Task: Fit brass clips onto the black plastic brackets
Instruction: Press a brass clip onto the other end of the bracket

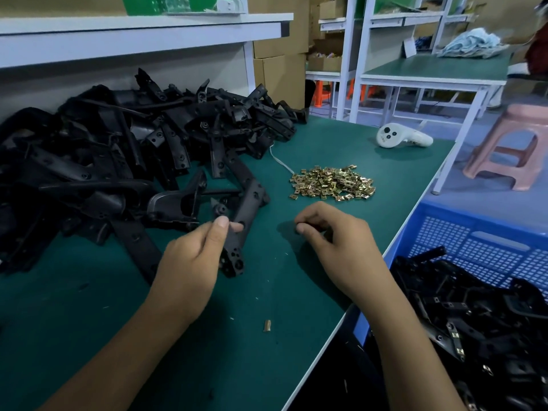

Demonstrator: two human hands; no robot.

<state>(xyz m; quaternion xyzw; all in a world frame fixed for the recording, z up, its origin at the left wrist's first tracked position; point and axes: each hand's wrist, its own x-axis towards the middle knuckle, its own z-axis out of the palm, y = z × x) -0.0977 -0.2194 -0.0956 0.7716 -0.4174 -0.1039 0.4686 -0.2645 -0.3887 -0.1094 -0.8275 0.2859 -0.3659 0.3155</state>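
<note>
While a stiff, light bracket (237, 232) was gripped mid-length by the left hand (189, 262), the right hand (335, 241) was curled, contents hidden.

Factory assembly workshop: green-mat workbenches (430, 69), stacked cartons (280, 51), bracket heap (118, 149).

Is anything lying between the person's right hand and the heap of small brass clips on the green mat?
Nothing visible does. Only bare green mat separates the right hand from the heap of small brass clips; the long black plastic bracket in the left hand sits off to the side.
</note>
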